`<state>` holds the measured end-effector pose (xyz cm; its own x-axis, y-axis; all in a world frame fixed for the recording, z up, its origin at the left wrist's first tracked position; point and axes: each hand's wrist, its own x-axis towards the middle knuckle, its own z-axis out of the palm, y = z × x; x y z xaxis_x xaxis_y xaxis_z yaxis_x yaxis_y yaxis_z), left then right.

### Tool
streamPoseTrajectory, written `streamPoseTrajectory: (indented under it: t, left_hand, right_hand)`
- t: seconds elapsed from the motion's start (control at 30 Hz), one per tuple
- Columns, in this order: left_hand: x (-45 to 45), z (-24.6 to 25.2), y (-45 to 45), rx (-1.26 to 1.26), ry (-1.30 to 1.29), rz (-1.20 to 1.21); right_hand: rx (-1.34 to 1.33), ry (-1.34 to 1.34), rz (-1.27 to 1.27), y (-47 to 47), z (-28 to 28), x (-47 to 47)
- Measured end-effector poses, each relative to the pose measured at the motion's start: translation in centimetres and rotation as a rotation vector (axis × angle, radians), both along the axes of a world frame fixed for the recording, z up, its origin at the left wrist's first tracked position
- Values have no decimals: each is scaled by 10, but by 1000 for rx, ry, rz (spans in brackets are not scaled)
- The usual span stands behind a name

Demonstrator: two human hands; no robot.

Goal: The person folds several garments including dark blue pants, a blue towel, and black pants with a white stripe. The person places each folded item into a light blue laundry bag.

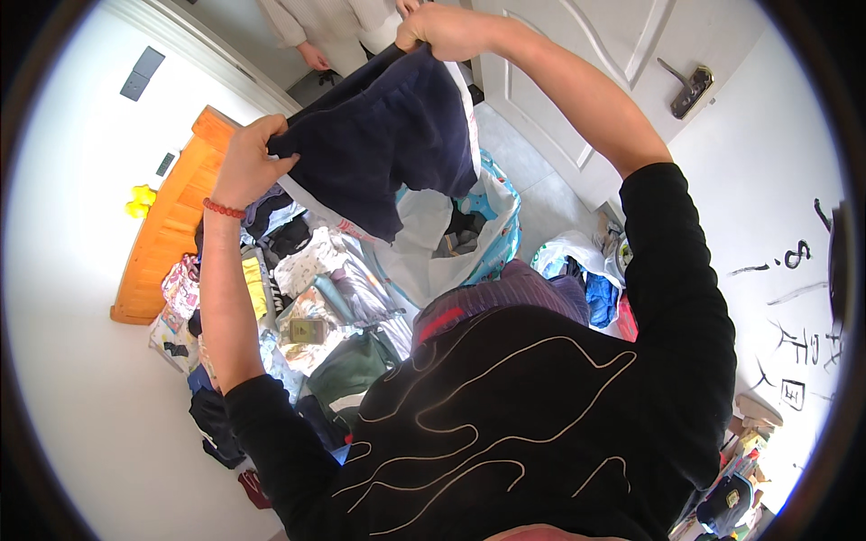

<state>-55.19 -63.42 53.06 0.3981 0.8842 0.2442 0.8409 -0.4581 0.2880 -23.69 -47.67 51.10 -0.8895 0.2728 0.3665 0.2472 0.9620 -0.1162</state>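
A pair of dark navy shorts (379, 132) with white side stripes hangs spread between my two hands. My left hand (252, 159) pinches one end of the waistband, thumb in front. At the other end, higher up, my right hand (446, 32) grips the waistband in a fist. Below the shorts stands a large blue patterned bag (512, 203) with a white lining, partly hidden by the cloth. Dark garments (463, 233) lie inside it. Left of the bag, beneath my left arm, clothes (325, 264) are heaped with a phone (308, 331) on top.
An orange wooden headboard (169, 230) lines the left wall. Ahead, another person (331, 30) stands by a white door (575, 74) with a metal handle (690, 91). A plastic bag of clothes (575, 250) sits to the right. More items (734, 494) are piled at lower right.
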Motion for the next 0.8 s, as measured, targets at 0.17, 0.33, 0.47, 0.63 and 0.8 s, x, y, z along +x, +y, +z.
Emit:
streamPoseTrajectory:
  t: [0.17, 0.33, 0.47, 0.63, 0.8]
  left_hand:
    - [-1, -10, 1, -10, 28, 46]
    - [-3, -18, 0, 26, -21, -6]
    - [-2, -30, -1, -58, -106, 93]
    - [8, -37, -9, 53, -147, 116]
    - [16, -58, -61, 442, -64, 178]
  right_hand:
    - [-160, 27, -63, -6, -12, -2]
    - [-274, -26, -64, -11, -14, 1]
    - [-269, -57, -84, -18, -14, -2]
    - [-249, -166, -148, -40, -10, -5]
    - [-67, 158, -92, -56, -34, 6]
